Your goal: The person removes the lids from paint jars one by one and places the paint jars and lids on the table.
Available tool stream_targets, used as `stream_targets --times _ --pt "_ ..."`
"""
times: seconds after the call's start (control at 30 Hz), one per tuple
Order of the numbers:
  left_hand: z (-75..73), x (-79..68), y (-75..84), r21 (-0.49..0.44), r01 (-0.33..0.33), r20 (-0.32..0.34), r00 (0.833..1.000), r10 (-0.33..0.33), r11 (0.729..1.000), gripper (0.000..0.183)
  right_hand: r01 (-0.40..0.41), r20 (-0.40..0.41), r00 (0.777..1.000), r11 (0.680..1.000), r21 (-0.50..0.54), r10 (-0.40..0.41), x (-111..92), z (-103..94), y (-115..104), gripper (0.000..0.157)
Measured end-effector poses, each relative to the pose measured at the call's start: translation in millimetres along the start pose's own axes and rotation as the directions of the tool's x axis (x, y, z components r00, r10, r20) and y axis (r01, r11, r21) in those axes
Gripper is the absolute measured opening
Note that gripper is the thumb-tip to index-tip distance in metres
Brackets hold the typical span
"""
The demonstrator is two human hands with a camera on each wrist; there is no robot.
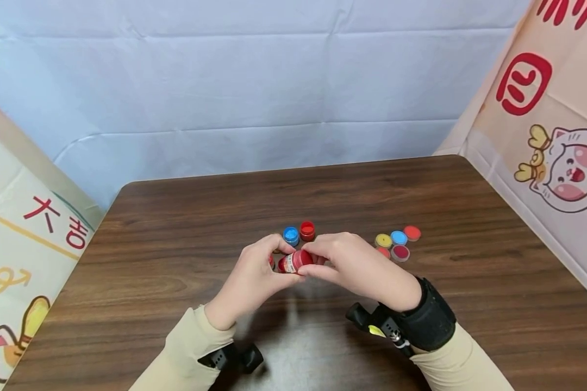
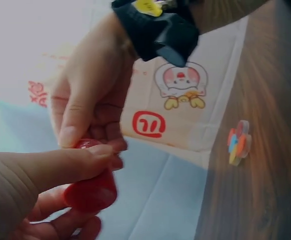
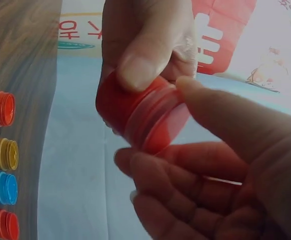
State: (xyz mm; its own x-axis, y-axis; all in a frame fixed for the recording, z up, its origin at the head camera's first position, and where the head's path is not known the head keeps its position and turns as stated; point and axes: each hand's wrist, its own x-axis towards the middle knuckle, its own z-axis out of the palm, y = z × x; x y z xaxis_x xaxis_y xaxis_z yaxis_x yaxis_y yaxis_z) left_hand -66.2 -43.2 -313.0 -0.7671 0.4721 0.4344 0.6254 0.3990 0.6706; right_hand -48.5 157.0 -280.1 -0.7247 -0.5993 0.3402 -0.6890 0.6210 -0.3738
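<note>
A small red paint jar [image 1: 289, 264] with a white label is held up over the table, tilted on its side. My left hand [image 1: 259, 266] grips its body between thumb and fingers; in the left wrist view the jar's smooth red base [image 2: 91, 192] shows below the thumb. On the other end sits a red lid [image 3: 173, 125] with a clear rim. My right hand [image 1: 349, 263] pinches this lid, thumb on its upper edge and fingers underneath. Whether the lid is loose, I cannot tell.
Just beyond my hands stand several uncovered paint jars, among them a blue jar [image 1: 291, 235], a red jar [image 1: 307, 231] and a yellow jar [image 3: 4, 154]. To the right lie several loose lids, including a yellow lid [image 1: 383, 241] and a dark red lid [image 1: 400, 253], on the wooden table [image 1: 186, 217].
</note>
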Motion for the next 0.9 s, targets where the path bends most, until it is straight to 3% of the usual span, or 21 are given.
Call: stream_targets --times 0.07,0.13,0.23,0.3,0.4,0.67,0.9 --pt "-1.9 -0.2 0.5 0.002 0.015 0.009 1.0 -0.015 1.0 0.035 0.004 -0.017 1.0 1.0 -0.001 -0.004 0.7 0.2 -0.1 0.018" --pt "-1.9 0.5 0.8 0.06 -0.017 -0.006 1.0 0.017 0.998 0.037 -0.026 -0.037 0.999 1.0 0.011 0.027 1.6 -0.1 -0.2 0.019" --pt "-0.2 1.7 0.5 0.201 -0.12 -0.069 0.988 0.137 0.972 0.04 -0.106 -0.048 0.993 0.992 0.061 0.109 3.8 -0.7 -0.2 0.023" --pt "2.2 2.7 0.0 0.282 -0.192 -0.099 0.969 0.228 0.94 0.043 -0.154 -0.042 0.986 0.984 0.091 0.158 3.7 -0.8 -0.1 0.025" --pt "4.2 3.0 -0.4 0.321 -0.235 -0.127 0.949 0.287 0.917 0.046 -0.169 -0.044 0.984 0.982 0.082 0.173 3.8 0.0 -0.7 0.022" --pt "2.5 0.7 4.7 0.237 -0.245 -0.143 0.948 0.283 0.94 0.043 -0.055 -0.093 0.994 0.998 -0.04 0.051 0.2 -3.1 -3.8 0.022" --pt "1.0 -1.5 4.2 0.114 -0.153 -0.086 0.983 0.163 0.982 0.04 0.023 -0.045 0.999 0.997 -0.076 -0.027 -3.2 -5.0 -3.9 0.022"
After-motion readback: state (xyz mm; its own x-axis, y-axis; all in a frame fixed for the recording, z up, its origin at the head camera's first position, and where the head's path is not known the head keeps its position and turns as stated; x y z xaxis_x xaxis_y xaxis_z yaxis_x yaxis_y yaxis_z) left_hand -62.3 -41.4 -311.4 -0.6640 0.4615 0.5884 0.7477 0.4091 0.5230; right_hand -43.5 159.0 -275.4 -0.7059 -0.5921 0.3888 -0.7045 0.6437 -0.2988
